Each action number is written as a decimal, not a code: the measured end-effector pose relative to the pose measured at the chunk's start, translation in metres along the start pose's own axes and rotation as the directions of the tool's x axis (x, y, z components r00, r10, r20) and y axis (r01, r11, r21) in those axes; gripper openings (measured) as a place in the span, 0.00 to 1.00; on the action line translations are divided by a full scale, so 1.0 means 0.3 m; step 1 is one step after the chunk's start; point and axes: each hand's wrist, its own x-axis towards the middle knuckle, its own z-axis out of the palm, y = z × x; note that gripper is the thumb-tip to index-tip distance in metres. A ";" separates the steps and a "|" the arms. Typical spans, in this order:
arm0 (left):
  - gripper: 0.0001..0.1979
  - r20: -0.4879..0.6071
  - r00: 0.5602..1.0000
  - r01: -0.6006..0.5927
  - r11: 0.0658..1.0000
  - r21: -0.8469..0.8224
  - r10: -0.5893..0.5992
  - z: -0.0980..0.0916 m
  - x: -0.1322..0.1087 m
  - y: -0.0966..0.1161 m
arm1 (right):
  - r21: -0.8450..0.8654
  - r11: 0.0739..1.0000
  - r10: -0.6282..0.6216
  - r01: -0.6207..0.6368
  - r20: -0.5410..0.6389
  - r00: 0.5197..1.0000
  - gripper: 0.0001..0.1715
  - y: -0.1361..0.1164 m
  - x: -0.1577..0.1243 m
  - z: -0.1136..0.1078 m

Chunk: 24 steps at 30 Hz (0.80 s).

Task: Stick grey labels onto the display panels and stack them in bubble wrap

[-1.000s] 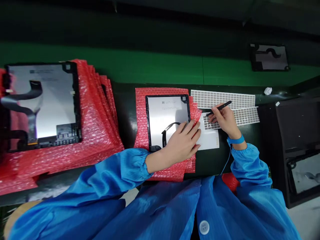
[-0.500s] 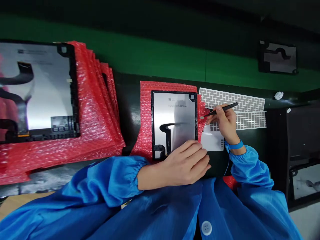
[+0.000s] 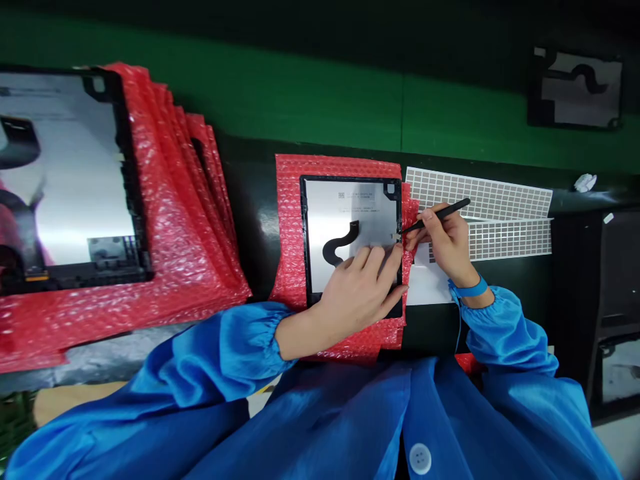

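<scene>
Face down on red bubble wrap point(image 3: 289, 227) lies a display panel point(image 3: 325, 210) with a black frame and a silvery back. A black flex cable point(image 3: 330, 252) curves over that back. My left hand point(image 3: 357, 287) rests across the panel's lower right part, fingers bent and slightly apart, covering that corner. Black tweezers point(image 3: 453, 208) are pinched in my right hand point(image 3: 447, 243), their tips at the panel's right edge. A small pale piece point(image 3: 395, 237) sits at the tips; whether they grip it, I cannot tell.
Sheets of small grey rectangular stickers point(image 3: 505, 240) lie to the right, over a white sheet point(image 3: 427, 287). At left, a larger-looking panel point(image 3: 75, 200) rests on stacked red bubble wrap point(image 3: 190, 267). Another panel point(image 3: 580, 93) is at the back right, near crumpled white paper point(image 3: 585, 183).
My left hand has moved up onto the panel's right side. The tweezer tips and small pale piece have come left to the panel edge. The flex cable's upper end has shifted.
</scene>
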 end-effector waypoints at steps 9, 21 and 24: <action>0.31 -0.008 1.000 -0.018 0.999 0.028 0.018 -0.002 0.002 -0.004 | 0.008 1.000 0.018 -0.018 -0.003 1.000 0.26 0.002 0.001 0.003; 0.37 0.032 0.999 0.027 0.998 -0.064 -0.025 0.002 0.025 -0.017 | -0.105 0.994 0.034 -0.041 -0.068 0.997 0.29 -0.004 0.000 -0.009; 0.39 0.029 0.998 0.049 0.997 -0.058 -0.047 0.004 0.023 -0.022 | -0.106 0.994 -0.010 -0.004 -0.135 0.991 0.28 -0.025 -0.020 -0.054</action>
